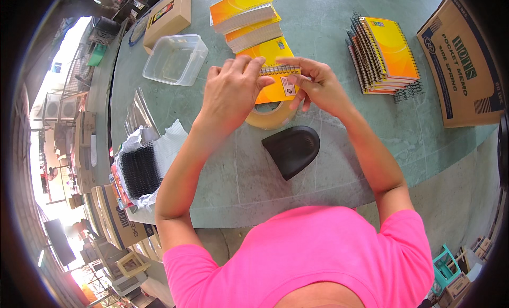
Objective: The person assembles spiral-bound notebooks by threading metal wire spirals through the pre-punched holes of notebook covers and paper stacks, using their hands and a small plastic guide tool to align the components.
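Observation:
A small yellow-orange spiral notebook (pixel 273 93) is held between my two hands, its wire coil running along the far edge. My left hand (pixel 229 90) grips its left side, with fingers over the coil and the thumb along the cover. At the coil's right end, the thumb and forefinger of my right hand (pixel 321 86) are closed on it, and the other fingers curl below. Under the notebook lies a roll of tape (pixel 271 120). Nearer me rests a black, rounded, wedge-like object (pixel 291 150). Just beyond my hands lie stacks of yellow-covered pads (pixel 246 14) without visible coils.
To the right stand a pile of coil-bound notebooks (pixel 389 48) and a cardboard box (pixel 460 69). On the left are a clear plastic tub (pixel 175 59), a tan box (pixel 168 19) and black coils (pixel 139 171) in white wrapping. The grey-green table (pixel 339 175) curves near me.

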`<state>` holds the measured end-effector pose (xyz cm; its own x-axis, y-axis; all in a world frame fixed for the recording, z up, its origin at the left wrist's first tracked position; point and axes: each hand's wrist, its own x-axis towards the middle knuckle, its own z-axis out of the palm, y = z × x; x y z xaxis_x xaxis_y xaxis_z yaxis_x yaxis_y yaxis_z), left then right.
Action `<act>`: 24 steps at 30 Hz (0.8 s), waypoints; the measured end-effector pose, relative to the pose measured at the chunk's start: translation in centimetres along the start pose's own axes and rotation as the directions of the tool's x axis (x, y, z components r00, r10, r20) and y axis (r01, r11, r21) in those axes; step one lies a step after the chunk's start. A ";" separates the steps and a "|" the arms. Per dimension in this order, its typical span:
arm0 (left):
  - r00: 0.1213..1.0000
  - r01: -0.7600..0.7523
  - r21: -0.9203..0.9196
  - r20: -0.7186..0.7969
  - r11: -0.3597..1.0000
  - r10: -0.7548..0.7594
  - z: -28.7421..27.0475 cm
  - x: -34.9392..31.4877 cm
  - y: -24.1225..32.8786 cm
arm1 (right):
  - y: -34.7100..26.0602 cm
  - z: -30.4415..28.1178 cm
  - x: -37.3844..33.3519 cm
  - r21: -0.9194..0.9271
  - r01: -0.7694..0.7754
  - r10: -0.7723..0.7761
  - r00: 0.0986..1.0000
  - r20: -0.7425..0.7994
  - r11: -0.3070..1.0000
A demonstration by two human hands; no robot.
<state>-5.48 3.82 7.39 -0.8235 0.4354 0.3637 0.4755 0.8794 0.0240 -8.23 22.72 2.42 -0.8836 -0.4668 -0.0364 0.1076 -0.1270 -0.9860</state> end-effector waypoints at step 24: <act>0.999 0.041 -0.352 0.011 0.935 -0.039 1.6 1.3 0.8 | 1.7 -1.0 0.6 -0.399 0.113 -0.087 0.993 0.082 0.910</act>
<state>-6.65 5.41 6.38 -0.8450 0.4028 0.3519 0.5202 0.7719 0.3654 -9.06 23.13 0.51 -0.8495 -0.5237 0.0633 -0.1835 0.1809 -0.9662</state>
